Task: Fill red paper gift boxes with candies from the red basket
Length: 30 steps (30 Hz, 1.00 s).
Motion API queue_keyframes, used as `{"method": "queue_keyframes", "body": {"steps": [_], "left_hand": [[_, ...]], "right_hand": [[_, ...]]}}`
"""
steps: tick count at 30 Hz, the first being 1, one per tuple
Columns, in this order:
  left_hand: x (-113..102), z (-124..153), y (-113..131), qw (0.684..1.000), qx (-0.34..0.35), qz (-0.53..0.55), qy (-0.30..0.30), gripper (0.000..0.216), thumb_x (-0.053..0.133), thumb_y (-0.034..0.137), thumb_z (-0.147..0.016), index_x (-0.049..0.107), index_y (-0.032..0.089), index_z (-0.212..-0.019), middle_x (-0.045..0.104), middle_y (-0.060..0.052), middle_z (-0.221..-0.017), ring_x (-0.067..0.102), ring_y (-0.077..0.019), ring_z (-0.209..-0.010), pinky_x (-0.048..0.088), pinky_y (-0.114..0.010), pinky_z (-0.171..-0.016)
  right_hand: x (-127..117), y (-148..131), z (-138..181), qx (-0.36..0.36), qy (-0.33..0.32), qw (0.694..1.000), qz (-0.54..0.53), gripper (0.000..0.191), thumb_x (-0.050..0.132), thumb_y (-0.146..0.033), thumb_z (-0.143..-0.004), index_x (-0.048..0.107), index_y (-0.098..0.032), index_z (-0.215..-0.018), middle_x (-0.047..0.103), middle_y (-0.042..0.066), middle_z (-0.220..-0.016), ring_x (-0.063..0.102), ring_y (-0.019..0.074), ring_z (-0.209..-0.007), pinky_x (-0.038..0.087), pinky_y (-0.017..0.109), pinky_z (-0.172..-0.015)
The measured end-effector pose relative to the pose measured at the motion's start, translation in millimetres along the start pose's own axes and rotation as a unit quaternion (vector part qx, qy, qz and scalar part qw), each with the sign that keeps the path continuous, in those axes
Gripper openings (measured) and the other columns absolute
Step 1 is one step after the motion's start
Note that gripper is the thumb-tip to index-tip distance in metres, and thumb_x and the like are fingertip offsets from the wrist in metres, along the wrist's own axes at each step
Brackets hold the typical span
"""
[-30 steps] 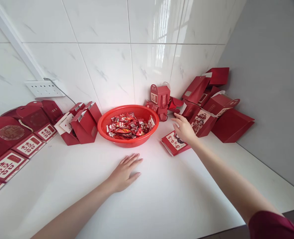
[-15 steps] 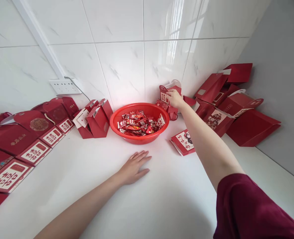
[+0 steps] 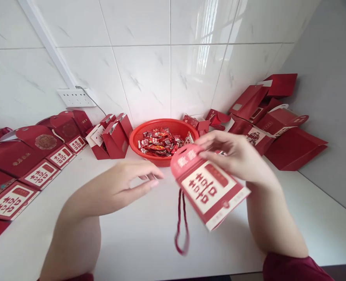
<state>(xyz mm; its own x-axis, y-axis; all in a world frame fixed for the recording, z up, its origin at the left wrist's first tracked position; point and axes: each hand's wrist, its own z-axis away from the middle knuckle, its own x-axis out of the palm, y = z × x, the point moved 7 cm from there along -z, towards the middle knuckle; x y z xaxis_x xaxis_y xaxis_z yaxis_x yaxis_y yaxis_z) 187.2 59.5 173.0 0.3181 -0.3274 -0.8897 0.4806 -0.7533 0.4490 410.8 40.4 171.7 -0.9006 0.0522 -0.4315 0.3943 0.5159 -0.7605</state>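
Observation:
Between the fingers and thumb of my right hand [image 3: 228, 154] is a red paper gift box [image 3: 205, 187], held by its top edge and tilted over the table. Its front bears a white panel with a double-happiness character. A dark red cord loop [image 3: 181, 226] dangles from its left side. My left hand [image 3: 134, 179] hovers to the left of the box, holding nothing, its fingers bent a little and apart from the thumb. Behind both hands sits a red plastic basket [image 3: 138, 136] with many wrapped candies [image 3: 158, 141] in it.
Along the left stands a row of closed red boxes [image 3: 40, 175]. Open red boxes [image 3: 114, 136] stand left of the basket. More red boxes [image 3: 296, 148] are heaped at the right against a grey panel [image 3: 331, 117]. A power strip [image 3: 76, 97] is on the tiled wall.
My right hand has brought the gift box from beside the basket to the front middle. My left hand has risen off the table and turned toward the box.

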Motion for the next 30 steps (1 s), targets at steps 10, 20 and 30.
{"method": "queue_keyframes", "body": {"steps": [10, 20, 30], "left_hand": [[14, 0, -18, 0.995, -0.053, -0.084, 0.020, 0.030, 0.041, 0.031, -0.100, 0.070, 0.031, -0.108, 0.067, 0.003, -0.115, 0.064, -0.0152, -0.099, 0.049, -0.025, -0.086], [53, -10, -43, 0.985, -0.105, -0.086, -0.103, 0.056, 0.057, 0.038, -0.090, 0.044, 0.036, -0.144, 0.058, -0.003, -0.134, 0.061, -0.0246, -0.114, 0.049, -0.031, -0.091], [83, -21, -46, 0.990, -0.097, -0.042, -0.093, 0.087, 0.072, 0.065, -0.070, 0.043, 0.029, -0.143, 0.022, -0.011, -0.162, 0.049, -0.0375, -0.133, 0.048, -0.041, -0.097]], "right_hand": [[92, 7, 18, -0.039, -0.296, 0.938, 0.178, 0.013, 0.055, -0.008, -0.090, 0.059, -0.020, -0.088, 0.067, 0.000, -0.088, 0.058, 0.0135, -0.072, 0.037, 0.026, -0.060], [108, 16, 25, -0.018, -0.373, 0.913, 0.167, 0.026, 0.038, -0.032, -0.105, 0.060, -0.024, -0.113, 0.067, 0.003, -0.091, 0.061, 0.0180, -0.075, 0.038, 0.028, -0.061], [109, 30, 12, -0.029, -0.304, 0.934, 0.184, 0.012, 0.049, -0.020, -0.097, 0.060, -0.019, -0.093, 0.062, 0.006, -0.103, 0.058, 0.0152, -0.074, 0.039, 0.026, -0.059]]}}
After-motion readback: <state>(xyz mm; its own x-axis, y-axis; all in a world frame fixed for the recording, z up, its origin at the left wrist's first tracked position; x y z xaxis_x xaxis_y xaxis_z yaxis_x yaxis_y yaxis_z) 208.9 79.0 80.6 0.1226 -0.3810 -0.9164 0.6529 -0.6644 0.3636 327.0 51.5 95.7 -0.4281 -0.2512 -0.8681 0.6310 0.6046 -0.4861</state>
